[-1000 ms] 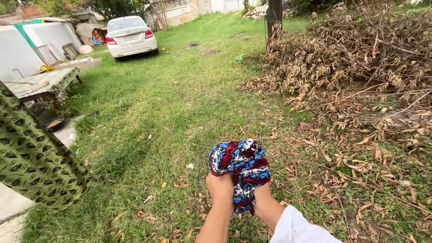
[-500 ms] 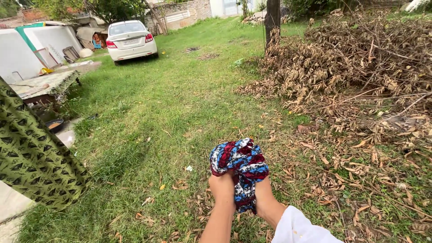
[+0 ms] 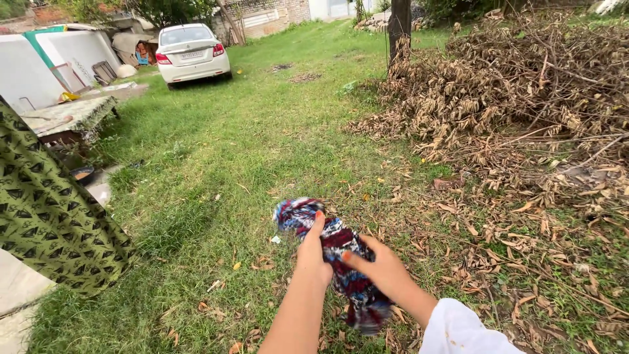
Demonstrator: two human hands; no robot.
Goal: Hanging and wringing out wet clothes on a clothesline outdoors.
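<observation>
You are looking down a green lawn (image 3: 262, 124) in soft daylight. On your right a heap of dry branches (image 3: 517, 92) spills brown leaves over the grass, with a tree trunk (image 3: 398, 26) behind it. Far off stands 1 white car (image 3: 190, 52) near a brick wall (image 3: 268, 16). At your left hangs a green patterned cloth (image 3: 49, 216), beyond it a low cot (image 3: 69, 118).
</observation>
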